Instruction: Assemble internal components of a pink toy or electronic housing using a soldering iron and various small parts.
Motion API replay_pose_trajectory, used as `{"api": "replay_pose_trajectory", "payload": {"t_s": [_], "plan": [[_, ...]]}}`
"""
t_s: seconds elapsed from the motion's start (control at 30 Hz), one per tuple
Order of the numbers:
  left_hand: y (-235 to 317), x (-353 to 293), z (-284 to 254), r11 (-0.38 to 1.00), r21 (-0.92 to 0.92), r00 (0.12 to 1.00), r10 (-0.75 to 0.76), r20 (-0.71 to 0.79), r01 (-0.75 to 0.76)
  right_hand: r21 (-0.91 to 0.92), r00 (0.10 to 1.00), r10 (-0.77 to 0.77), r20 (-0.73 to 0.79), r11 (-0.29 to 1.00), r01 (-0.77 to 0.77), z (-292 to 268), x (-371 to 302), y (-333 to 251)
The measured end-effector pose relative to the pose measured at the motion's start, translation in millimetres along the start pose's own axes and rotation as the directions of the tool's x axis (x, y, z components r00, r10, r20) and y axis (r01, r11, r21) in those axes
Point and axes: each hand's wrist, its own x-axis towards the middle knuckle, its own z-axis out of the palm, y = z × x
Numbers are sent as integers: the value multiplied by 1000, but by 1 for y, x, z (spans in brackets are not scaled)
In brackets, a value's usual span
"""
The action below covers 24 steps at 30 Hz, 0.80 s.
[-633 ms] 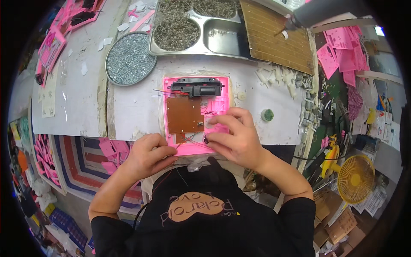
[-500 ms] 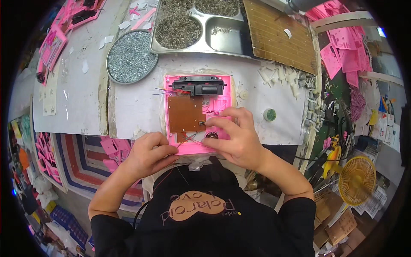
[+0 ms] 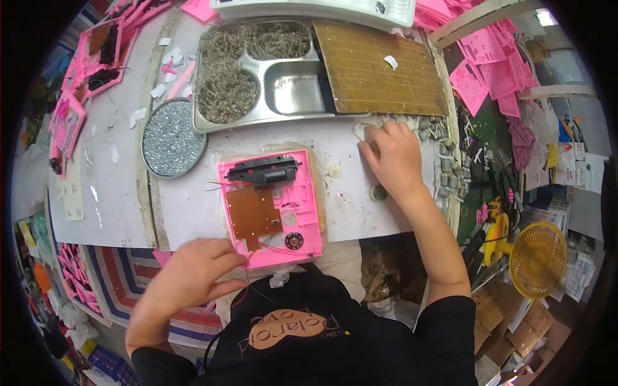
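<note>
A pink plastic case (image 3: 308,212) lies open-side up on the white bench in front of me. It holds a black roller-like assembly (image 3: 264,170), a brown circuit board (image 3: 253,214), a small round speaker (image 3: 294,240) and thin wires. My left hand (image 3: 205,267) is at the case's near left corner, index fingertip by the edge, thumb apart from it. My right hand (image 3: 397,161) has its fingers curved over white plastic pieces (image 3: 365,126) below the brown board; its thumb stands apart from the index finger. The hand partly hides those pieces.
Behind the case stand a metal tray (image 3: 261,121) of small screws and a round dish (image 3: 172,138) of silvery fasteners. A brown ribbed board (image 3: 380,71) lies at the tray's right. A small green round container (image 3: 378,192) sits beside my right wrist. A yellow fan (image 3: 538,260) stands right.
My right hand has left the case and moved far right to the white pieces. The left hand stays by the near left corner, thumb more spread. The view has shifted.
</note>
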Motion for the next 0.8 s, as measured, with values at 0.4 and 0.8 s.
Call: {"api": "replay_pose_trajectory", "payload": {"t_s": [0.4,0.8], "plan": [[-66,257,-36,702,665,967,-174,-186,255,356,973,36,228,927,-118,-49,-7,-19],[-38,196,-38,951,306,890,178,-420,-46,813,920,168,354,430,-392,-40,19,-28]]}}
